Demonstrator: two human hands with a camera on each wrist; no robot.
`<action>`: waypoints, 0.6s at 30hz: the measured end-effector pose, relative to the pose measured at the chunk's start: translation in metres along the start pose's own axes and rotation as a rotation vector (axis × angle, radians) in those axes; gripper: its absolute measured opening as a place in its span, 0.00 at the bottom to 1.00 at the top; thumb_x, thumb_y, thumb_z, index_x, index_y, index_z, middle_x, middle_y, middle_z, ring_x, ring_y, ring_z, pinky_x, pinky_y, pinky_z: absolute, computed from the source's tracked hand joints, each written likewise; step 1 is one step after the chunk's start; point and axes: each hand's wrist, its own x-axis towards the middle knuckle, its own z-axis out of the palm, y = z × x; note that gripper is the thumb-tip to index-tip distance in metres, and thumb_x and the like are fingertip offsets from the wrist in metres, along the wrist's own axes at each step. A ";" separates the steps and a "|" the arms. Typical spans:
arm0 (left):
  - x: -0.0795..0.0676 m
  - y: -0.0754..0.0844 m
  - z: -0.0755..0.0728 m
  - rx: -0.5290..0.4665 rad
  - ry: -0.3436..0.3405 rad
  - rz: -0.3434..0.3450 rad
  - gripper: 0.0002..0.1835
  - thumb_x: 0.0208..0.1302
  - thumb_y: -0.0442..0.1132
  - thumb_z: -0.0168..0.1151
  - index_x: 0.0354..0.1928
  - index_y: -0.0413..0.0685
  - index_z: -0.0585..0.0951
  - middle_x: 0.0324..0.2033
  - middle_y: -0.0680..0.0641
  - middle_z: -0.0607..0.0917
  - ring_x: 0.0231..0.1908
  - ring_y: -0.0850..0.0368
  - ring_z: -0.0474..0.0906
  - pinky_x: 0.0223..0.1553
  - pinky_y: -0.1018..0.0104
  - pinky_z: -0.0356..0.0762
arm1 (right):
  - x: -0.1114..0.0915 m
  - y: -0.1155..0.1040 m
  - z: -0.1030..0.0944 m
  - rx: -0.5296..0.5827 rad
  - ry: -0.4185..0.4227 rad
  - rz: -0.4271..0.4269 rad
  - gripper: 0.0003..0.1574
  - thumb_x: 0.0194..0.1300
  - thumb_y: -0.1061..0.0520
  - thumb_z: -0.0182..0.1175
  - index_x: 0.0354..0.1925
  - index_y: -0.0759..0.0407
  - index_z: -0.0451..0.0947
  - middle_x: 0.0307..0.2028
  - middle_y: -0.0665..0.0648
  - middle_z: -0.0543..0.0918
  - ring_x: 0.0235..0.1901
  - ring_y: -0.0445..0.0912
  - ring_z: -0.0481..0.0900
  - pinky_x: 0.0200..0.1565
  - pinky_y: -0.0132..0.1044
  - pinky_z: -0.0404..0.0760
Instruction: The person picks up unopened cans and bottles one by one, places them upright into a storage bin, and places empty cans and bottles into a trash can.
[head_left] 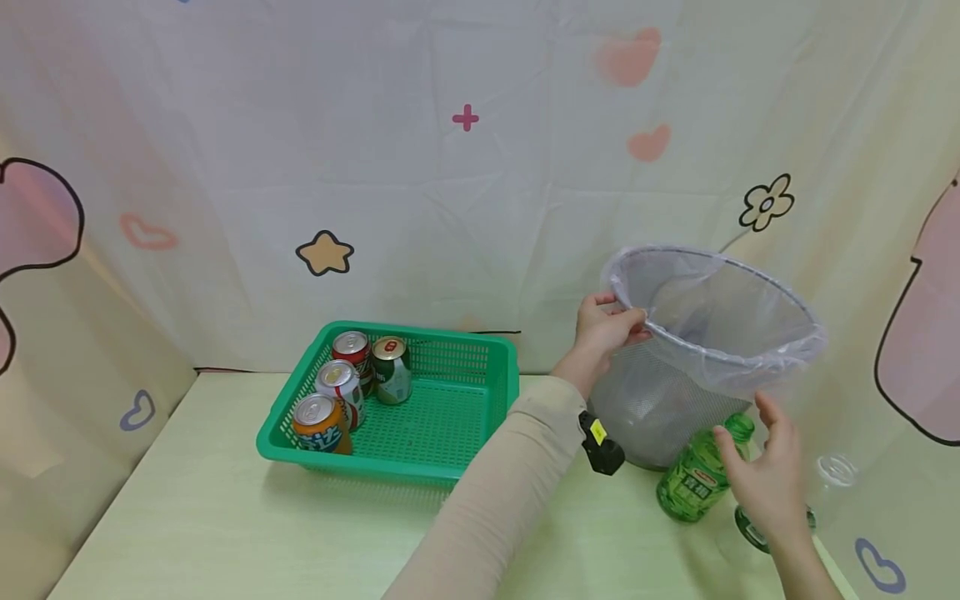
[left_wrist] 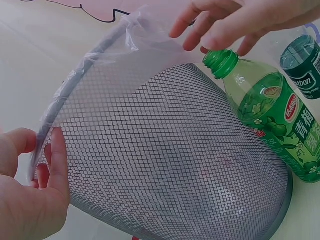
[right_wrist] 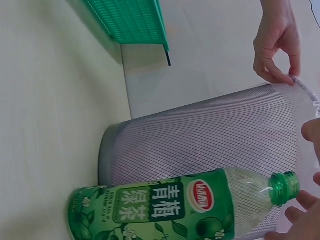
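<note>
My left hand (head_left: 600, 340) grips the rim of a grey wire-mesh bin (head_left: 643, 404), thumb and fingers pinching the edge on its left side. A thin translucent bag (head_left: 750, 375) lines the bin and folds over the rim. In front of the bin stands a green plastic bottle (head_left: 693, 487), uncapped, with a green-tea label in the right wrist view. My right hand (head_left: 776, 483) is at the bottle's neck, thumb and fingers spread apart around its mouth. A clear bottle with a dark green label (left_wrist: 302, 70) is close by, partly hidden behind my right hand in the head view.
Left of the bin, a green plastic basket (head_left: 438, 471) holds several drink cans, among them an orange can (head_left: 321, 425) and a dark green can (head_left: 392, 371). A patterned curtain (head_left: 420, 167) hangs behind the pale table (head_left: 187, 500).
</note>
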 end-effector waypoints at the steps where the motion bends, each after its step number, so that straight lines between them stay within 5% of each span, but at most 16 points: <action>1: 0.000 0.000 0.000 0.001 0.001 0.001 0.19 0.50 0.22 0.61 0.41 0.45 0.68 0.25 0.47 0.76 0.19 0.58 0.76 0.27 0.65 0.82 | -0.001 0.001 0.002 0.003 0.001 0.008 0.43 0.60 0.60 0.59 0.69 0.61 0.50 0.64 0.68 0.58 0.61 0.62 0.57 0.62 0.59 0.55; 18: 0.001 0.000 0.000 0.004 -0.002 -0.001 0.20 0.50 0.22 0.62 0.41 0.46 0.68 0.25 0.47 0.76 0.19 0.58 0.76 0.26 0.65 0.82 | -0.016 0.015 0.026 0.018 0.059 0.150 0.52 0.57 0.57 0.63 0.71 0.56 0.43 0.63 0.70 0.55 0.62 0.66 0.55 0.61 0.63 0.55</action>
